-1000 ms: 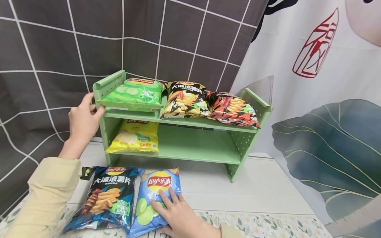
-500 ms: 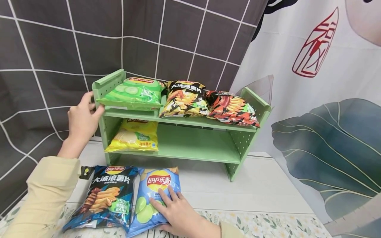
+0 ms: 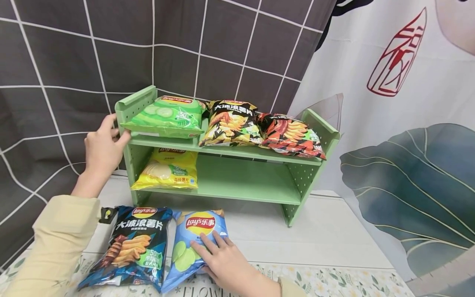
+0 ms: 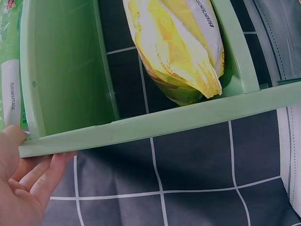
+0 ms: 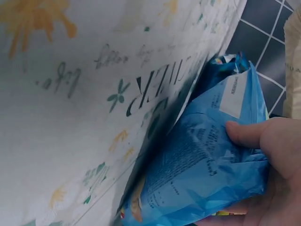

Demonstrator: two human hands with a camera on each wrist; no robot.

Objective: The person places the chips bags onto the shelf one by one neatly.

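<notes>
At the left end of the green shelf rack [image 3: 245, 177], my left hand [image 3: 102, 150] grips the side panel [image 4: 155, 123], its thumb towards the front edge and the fingers round the outer side. My right hand [image 3: 230, 262] holds a light blue bag of potato chips [image 3: 185, 255] by its right side. In the right wrist view the thumb [image 5: 244, 134] presses the back of that bag, while the other fingers pass under its front; the bag is tilted, its near side raised from the table. A dark blue chip bag [image 3: 130, 247] lies to its left.
On the top shelf lie a green chip bag [image 3: 167, 117], a black one [image 3: 231, 123] and a red one [image 3: 291, 136]. A yellow chip bag [image 3: 167, 169] is at the left of the lower shelf. A flower-patterned cloth [image 3: 326, 280] covers the table's front.
The light blue bag has shifted slightly to the right and tilted, with my right hand moving along. My left hand stays on the rack's side panel.
</notes>
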